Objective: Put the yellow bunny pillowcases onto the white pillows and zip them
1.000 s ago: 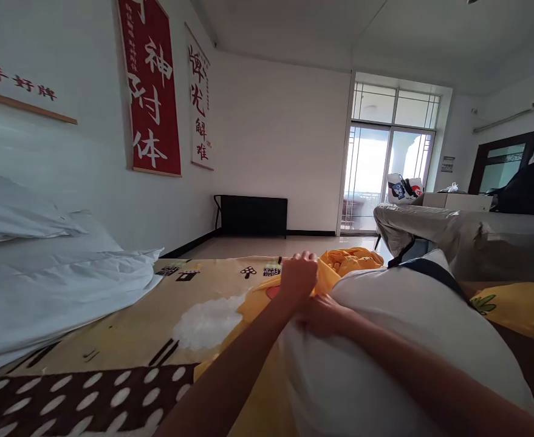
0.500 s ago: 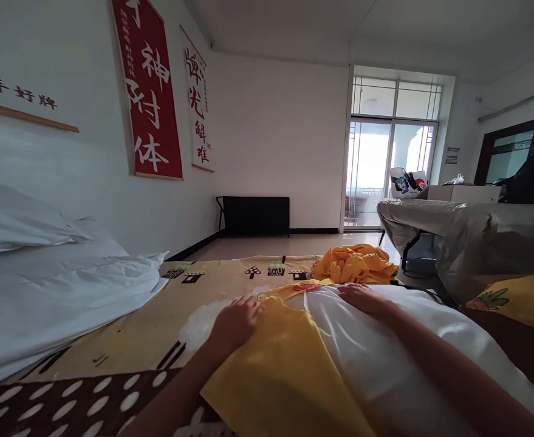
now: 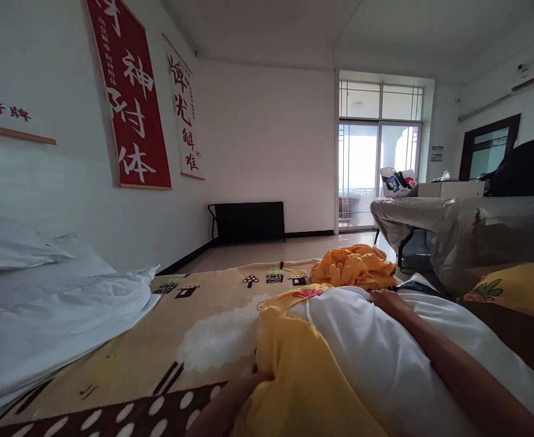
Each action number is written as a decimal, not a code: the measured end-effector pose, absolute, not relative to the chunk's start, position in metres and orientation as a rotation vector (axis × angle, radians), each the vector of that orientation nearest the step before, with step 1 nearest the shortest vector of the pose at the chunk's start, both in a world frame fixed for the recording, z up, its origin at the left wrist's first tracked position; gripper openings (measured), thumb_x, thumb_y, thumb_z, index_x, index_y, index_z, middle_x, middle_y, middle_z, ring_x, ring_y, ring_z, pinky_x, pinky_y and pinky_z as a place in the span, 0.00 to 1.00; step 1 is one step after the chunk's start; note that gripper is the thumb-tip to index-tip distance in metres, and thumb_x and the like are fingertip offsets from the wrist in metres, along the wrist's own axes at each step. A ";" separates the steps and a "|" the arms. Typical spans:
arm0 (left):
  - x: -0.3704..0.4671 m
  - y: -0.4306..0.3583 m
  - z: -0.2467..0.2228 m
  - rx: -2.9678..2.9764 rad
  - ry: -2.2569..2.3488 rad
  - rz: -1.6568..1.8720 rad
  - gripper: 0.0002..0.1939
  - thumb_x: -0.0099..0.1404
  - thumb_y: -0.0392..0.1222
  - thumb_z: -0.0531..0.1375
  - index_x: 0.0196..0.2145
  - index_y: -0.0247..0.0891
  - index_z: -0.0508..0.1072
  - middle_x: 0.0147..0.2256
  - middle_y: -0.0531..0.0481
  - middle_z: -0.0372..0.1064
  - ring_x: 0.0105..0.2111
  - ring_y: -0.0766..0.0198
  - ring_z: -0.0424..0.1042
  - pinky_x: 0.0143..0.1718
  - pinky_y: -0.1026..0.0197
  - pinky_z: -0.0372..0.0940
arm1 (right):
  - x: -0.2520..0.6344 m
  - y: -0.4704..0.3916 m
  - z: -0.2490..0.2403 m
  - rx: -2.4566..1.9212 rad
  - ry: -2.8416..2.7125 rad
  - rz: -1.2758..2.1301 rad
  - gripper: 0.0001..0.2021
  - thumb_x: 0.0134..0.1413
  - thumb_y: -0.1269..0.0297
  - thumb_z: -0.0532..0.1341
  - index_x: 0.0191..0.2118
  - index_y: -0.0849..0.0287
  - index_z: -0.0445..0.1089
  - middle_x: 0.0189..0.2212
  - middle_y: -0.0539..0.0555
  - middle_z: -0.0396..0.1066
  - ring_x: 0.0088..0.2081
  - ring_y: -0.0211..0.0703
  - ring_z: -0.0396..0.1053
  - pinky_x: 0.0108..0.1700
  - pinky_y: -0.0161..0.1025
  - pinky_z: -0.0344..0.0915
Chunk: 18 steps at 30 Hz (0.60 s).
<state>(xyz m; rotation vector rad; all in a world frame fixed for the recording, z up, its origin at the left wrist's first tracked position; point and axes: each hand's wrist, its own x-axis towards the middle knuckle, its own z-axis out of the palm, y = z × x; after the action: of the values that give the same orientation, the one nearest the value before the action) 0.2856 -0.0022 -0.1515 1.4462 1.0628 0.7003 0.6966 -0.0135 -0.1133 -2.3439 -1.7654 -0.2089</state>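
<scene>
A yellow cloth (image 3: 301,358) with a printed strawberry-like pattern at its far edge lies in front of me, overlapping a puffy white quilt (image 3: 362,343). My left hand (image 3: 254,377) is low at the cloth's left side, fingers closed on its edge; part of the hand is in shadow. Over the white quilt reaches my right arm. At the quilt's far edge, my right hand (image 3: 386,300) is curled on the white fabric, its fingertips hidden. Just beyond lies a crumpled orange-yellow cloth (image 3: 354,266).
Beneath everything spreads a beige and brown patterned blanket (image 3: 134,340). White bedding (image 3: 66,291) is heaped at left. To the right are a plastic-covered table (image 3: 412,209) and another yellow printed cloth (image 3: 522,285). A black folded panel (image 3: 248,220) leans by the far wall.
My left hand has come down and nearer along the yellow cloth's edge, bunching the cloth. My right hand has moved rightward along the quilt's far edge and curled. The view has turned slightly right.
</scene>
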 end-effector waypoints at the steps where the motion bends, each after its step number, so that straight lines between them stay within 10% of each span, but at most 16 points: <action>1: 0.288 -0.001 -0.148 1.448 1.021 0.663 0.17 0.46 0.44 0.63 0.36 0.40 0.74 0.32 0.47 0.75 0.37 0.52 0.73 0.38 0.55 0.68 | 0.695 -0.014 -0.105 -2.369 -1.730 -0.284 0.15 0.56 0.60 0.55 0.41 0.64 0.74 0.40 0.65 0.75 0.43 0.54 0.72 0.43 0.44 0.63; 10: 0.312 0.084 -0.116 1.799 1.184 0.968 0.16 0.44 0.43 0.56 0.33 0.37 0.67 0.27 0.50 0.71 0.30 0.58 0.71 0.32 0.61 0.64 | 0.740 -0.029 0.024 -2.508 -1.459 -0.565 0.19 0.60 0.60 0.52 0.47 0.70 0.69 0.44 0.72 0.71 0.49 0.61 0.68 0.49 0.52 0.58; 18: 0.263 0.128 -0.181 1.815 1.553 1.035 0.11 0.56 0.49 0.52 0.23 0.41 0.64 0.25 0.48 0.69 0.31 0.56 0.70 0.35 0.60 0.60 | 0.623 -0.074 -0.076 -2.079 -1.881 -0.016 0.16 0.59 0.54 0.51 0.44 0.54 0.71 0.36 0.55 0.75 0.37 0.46 0.71 0.40 0.40 0.63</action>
<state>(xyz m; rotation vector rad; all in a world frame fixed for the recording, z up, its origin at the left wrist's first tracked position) 0.2625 0.1279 -0.1808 1.8151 1.5530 1.0353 0.6229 -0.0742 -0.0762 -2.0791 -1.8814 -0.0157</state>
